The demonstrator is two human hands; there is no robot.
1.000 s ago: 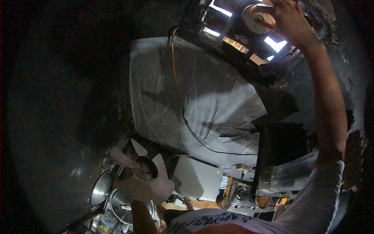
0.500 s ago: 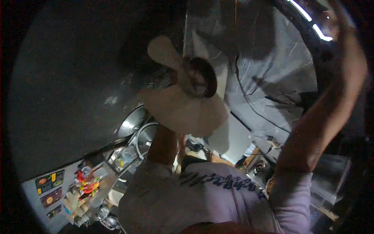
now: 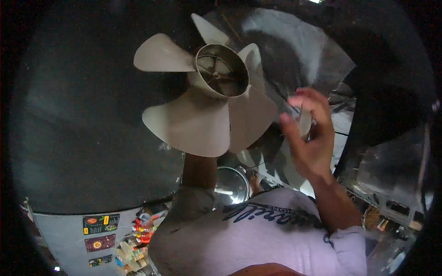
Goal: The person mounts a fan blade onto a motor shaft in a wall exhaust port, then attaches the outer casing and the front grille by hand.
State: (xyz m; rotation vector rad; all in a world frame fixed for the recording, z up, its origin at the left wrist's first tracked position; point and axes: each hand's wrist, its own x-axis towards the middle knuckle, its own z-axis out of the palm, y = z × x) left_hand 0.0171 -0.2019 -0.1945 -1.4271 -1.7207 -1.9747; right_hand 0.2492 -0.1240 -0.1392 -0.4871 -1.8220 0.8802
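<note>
Fan impeller: pale five-bladed plastic fan (image 3: 207, 112) is filling the upper middle of the frame, tilting, its round hollow hub (image 3: 215, 76) facing the camera.
Left hand: hiding behind the lower blades; forearm (image 3: 199, 172) is rising from lower centre and disappearing there. Grip not showing, cannot tell.
Right hand: hanging right of centre (image 3: 314, 138), just beside the lower-right blade; thumb and fingers are curving with tips spreading apart, slightly blurring. Pale patch is showing inside the curve, too unclear to identify.
Shirt: light printed shirt (image 3: 271, 221) is taking up the bottom centre, darker shadow falling over its left part.
Pot: round shiny metal pot (image 3: 230, 184) is sitting below the fan, partly showing between forearm and shirt.
Wall: dark wall (image 3: 78, 129) is covering the left; grey marbled sheet (image 3: 331, 50) is hanging at upper right.
Lower left: three dark posters (image 3: 100, 243) are lining up on a grey panel (image 3: 64, 234); colourful clutter (image 3: 142, 234) is crowding beside them.
Right edge: clear plastic container (image 3: 396, 158) is standing, partly in shadow.
</note>
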